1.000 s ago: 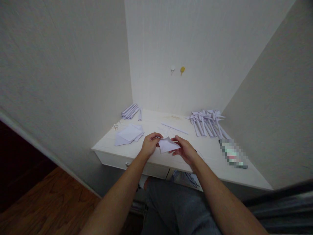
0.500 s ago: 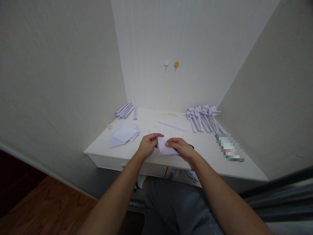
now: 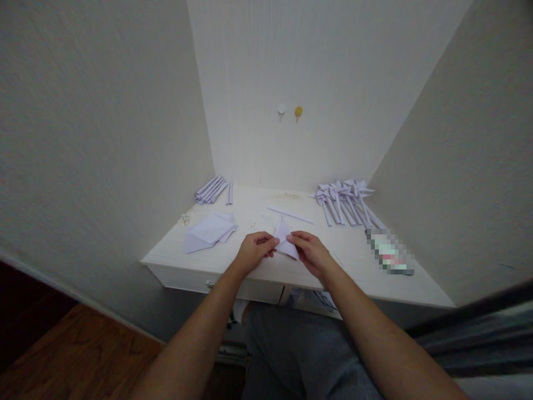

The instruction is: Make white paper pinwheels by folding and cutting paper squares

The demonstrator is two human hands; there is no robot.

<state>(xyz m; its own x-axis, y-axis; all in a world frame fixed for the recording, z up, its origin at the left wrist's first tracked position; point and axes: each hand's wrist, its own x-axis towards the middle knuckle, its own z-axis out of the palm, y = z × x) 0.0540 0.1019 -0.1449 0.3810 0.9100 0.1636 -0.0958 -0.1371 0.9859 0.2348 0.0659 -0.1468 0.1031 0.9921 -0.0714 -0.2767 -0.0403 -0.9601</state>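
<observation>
Between my two hands is a folded white sheet of paper [image 3: 286, 248], one pointed corner facing the wall. My left hand [image 3: 256, 248] pinches its left edge between thumb and fingers. On the right edge, my right hand [image 3: 308, 250] grips it the same way, thumb on top. The paper is just over the desk's front part; whether it touches the surface I cannot tell. Beyond it lies a thin rolled paper stick [image 3: 290, 215]. A stack of creased paper squares [image 3: 210, 230] rests to the left of my hands.
Rolled paper tubes [image 3: 211, 190] lie at the desk's back left. Several paper pinwheels on sticks [image 3: 343, 197] are heaped at the back right. A blurred-out phone-like object [image 3: 390, 253] sits on the right. Walls enclose the white desk [image 3: 250, 194]; two hooks [image 3: 298, 111] hang behind.
The folded paper has been turned so a corner points away from me. My left hand has moved from its top corner to its left edge, and my right hand now grips the right edge.
</observation>
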